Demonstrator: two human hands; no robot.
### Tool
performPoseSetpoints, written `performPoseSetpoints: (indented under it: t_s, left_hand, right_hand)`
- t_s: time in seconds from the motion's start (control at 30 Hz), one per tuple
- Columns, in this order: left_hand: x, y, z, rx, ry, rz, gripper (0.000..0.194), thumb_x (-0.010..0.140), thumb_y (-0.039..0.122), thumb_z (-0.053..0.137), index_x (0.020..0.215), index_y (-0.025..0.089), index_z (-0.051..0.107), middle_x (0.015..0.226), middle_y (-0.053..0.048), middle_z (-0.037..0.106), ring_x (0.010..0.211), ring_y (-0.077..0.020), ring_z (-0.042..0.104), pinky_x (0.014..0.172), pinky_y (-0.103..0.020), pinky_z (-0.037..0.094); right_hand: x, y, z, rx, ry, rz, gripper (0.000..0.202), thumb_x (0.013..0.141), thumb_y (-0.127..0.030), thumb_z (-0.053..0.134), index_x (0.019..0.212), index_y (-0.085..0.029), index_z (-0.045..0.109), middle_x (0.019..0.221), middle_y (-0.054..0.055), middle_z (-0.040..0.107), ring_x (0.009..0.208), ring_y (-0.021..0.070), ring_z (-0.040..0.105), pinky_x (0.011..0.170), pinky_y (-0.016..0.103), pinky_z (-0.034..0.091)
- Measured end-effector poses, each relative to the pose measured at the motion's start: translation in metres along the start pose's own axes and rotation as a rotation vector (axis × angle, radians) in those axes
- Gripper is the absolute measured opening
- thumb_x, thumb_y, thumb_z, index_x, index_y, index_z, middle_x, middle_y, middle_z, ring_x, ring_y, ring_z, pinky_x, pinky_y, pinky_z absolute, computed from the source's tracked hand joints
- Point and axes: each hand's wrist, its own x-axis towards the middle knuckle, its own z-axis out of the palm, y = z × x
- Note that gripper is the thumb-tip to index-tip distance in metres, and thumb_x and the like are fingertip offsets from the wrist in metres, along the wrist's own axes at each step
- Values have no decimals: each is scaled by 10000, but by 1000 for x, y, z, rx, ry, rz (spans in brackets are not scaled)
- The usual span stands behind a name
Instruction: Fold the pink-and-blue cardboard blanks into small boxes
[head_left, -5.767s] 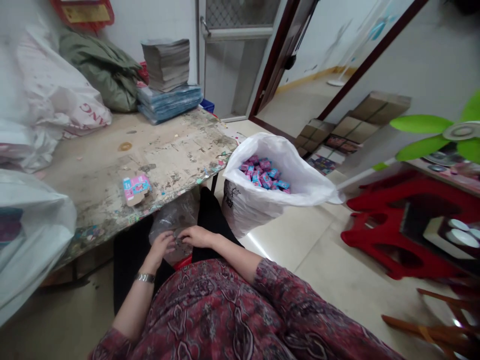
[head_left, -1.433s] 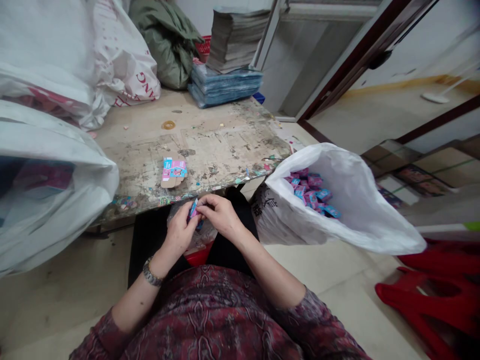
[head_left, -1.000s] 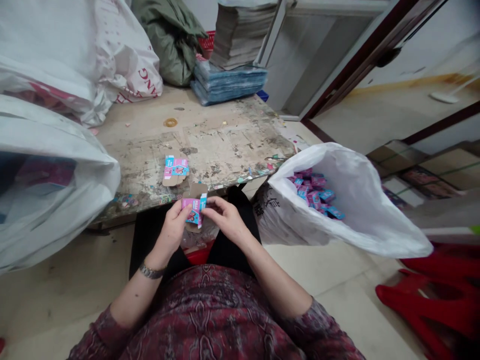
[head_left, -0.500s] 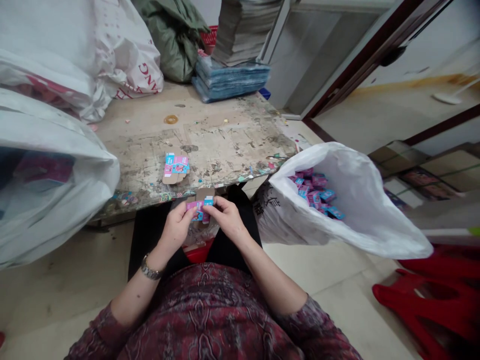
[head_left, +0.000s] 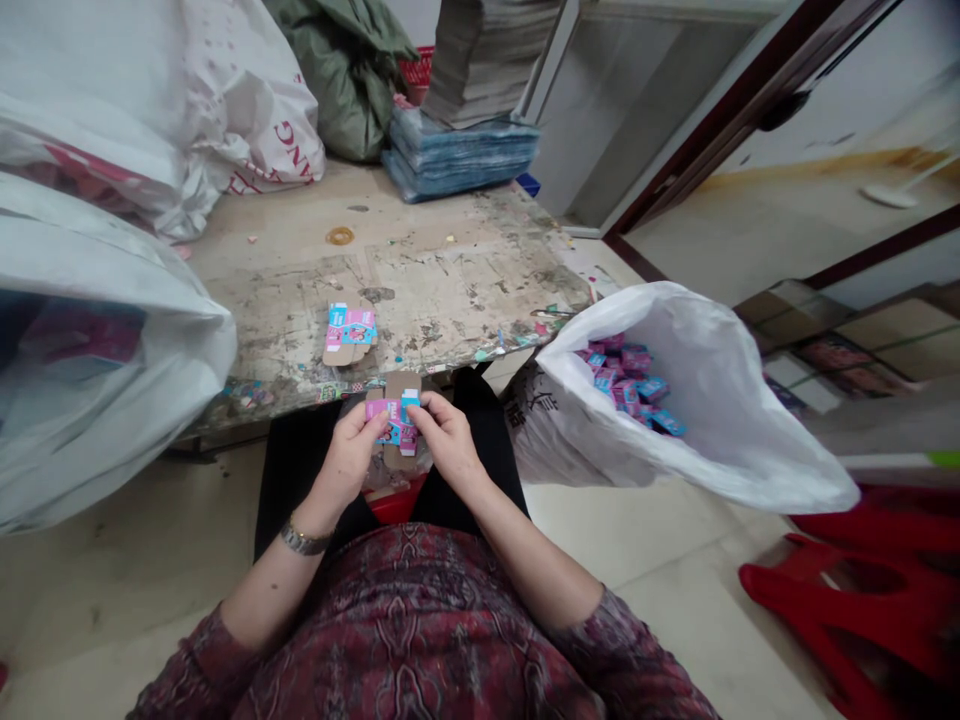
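Note:
Between my hands, just in front of the table's edge, is a small pink-and-blue printed carton (head_left: 394, 412), partly unfolded, with bare brown cardboard flaps showing above and below. My left hand (head_left: 349, 450) pinches its left side between thumb and fingers. On the right side, my right hand (head_left: 444, 435) grips the blue panel, thumb on the front. The fingertips behind the card are hidden. Flat on the table, a little beyond my left hand, lies more unfolded carton card (head_left: 351, 332) in the same print; I cannot tell how many pieces.
Right of my knees stands an open white sack (head_left: 720, 420) holding several small folded cartons (head_left: 626, 380). Another white sack (head_left: 172, 420) bulges at the left. A stained table (head_left: 465, 270) bears blue wrapped stacks (head_left: 465, 155) and a rubber band (head_left: 340, 236). Red stools (head_left: 847, 600) stand right.
The carton in my hands has opened out slightly, with more of its brown flaps showing. Both hands have shifted slightly left. The card on the table stays in place.

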Motion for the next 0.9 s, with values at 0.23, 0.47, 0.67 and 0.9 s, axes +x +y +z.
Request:
performPoseSetpoints:
  t_s: [0.23,0.47,0.67,0.9]
  left_hand:
    - [-7,10,7,-155,-65,-73,364,766,430,785,985,149,712,876,-39,734,790,-167,672,753,-297,550]
    - [-6,13,7,-255,-51,-132,424,732,473,807,980,145,702,872,-57,742,784,-187,691,738,-328,577]
    - [-2,5,3,-97,25,-14,405,760,510,774,929,148,709,867,-43,741,786,-176,677,740,-293,546]
    - [-5,10,12,-221,67,7,389,756,485,783,962,166,701,877,-26,733,767,-158,658,713,-274,533]
  right_hand:
    - [2,0,-3,-18,66,-20,241,785,-431,630,879,-210,649,749,-14,629,707,154,586,661,259,512]
    - [-2,-2,-4,-22,13,-37,277,797,-396,652,1000,-208,666,858,9,698,776,171,638,749,289,542]
    - [-6,7,1,-80,43,-91,339,847,-379,630,1142,-214,655,882,11,705,807,175,658,771,291,553]
    - [-9,16,3,-263,148,-283,492,868,-313,663,1338,-225,546,1096,73,713,807,166,681,762,303,584]
